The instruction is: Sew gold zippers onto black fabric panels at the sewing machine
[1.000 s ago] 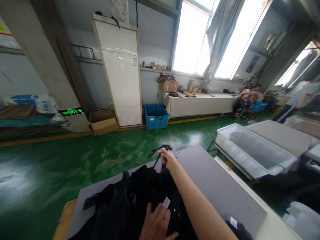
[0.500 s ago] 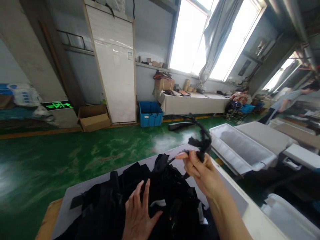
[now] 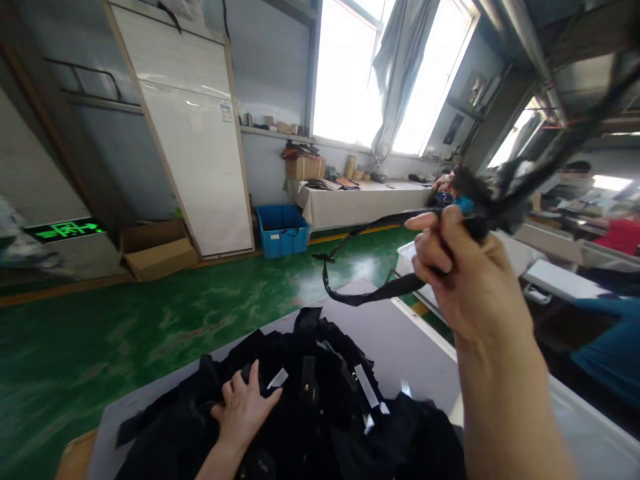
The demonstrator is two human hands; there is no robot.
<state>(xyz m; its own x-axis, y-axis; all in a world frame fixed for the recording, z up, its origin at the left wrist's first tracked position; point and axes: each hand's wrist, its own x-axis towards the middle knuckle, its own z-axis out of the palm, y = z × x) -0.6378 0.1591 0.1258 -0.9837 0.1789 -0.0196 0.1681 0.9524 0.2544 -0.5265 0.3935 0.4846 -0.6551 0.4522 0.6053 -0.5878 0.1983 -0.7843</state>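
Observation:
Black fabric straps (image 3: 395, 288) hang in a loop from my right hand (image 3: 460, 260), whose fingers are closed around them. More of the same strap trails up to the right, blurred by motion. My right hand is raised above the table's right side. Beneath, a heap of black fabric pieces (image 3: 295, 427) covers the near part of the table. My left hand (image 3: 243, 407) rests on this heap with its fingers spread. White tags (image 3: 367, 385) and small metal fittings show among the black pieces.
The grey tabletop (image 3: 395, 333) shows beyond the heap. Across the green floor stand a blue crate (image 3: 281, 233), a cardboard box (image 3: 157, 250) and a covered table (image 3: 365, 203). White bins (image 3: 590, 427) are at the right, where other people are partly visible.
My right hand has lifted up and to the right with the straps, which have spread out from a bunch. My left hand has shifted left on the heap. The view has turned right.

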